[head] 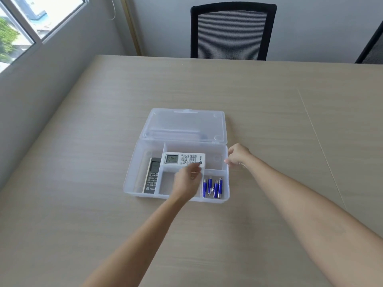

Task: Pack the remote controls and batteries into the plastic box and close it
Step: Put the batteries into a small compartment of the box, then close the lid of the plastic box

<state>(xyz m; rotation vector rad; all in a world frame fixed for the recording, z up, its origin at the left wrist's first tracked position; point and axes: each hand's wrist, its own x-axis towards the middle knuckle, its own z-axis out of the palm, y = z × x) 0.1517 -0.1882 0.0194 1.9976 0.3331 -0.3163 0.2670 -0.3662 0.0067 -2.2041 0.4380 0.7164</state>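
- Grey remote [152, 176]: I see it lying in the left compartment of the plastic box [130, 179], its long axis running toward and away from me, keypad end nearer me.
- White remote [183, 159]: it lies crosswise, long axis left to right, screen end to the left. It looks propped on the dividers and not seated flat; I cannot tell how much of it rests on them.
- Left hand [187, 179]: it reaches over the middle compartment with fingertips [195, 167] at the near right corner of the white remote. The fingers are curled and close together; whether they pinch the remote or only touch it, I cannot tell.
- Batteries [213, 187]: several blue cells lie in the near right compartment, long axes pointing roughly away from me, just right of the left hand.
- Right hand [237, 155]: it sits at the right wall of the box, fingers loosely curled toward the rim, holding nothing that I can see.
- Lid [184, 125]: it lies folded back flat on the worktop [290, 141] beyond the box, hinge along the far edge.
- Judgement: I take the next move to hinge on the white remote's crosswise axis; the left hand is nearer to seat it, and afterwards the lid must swing toward me.
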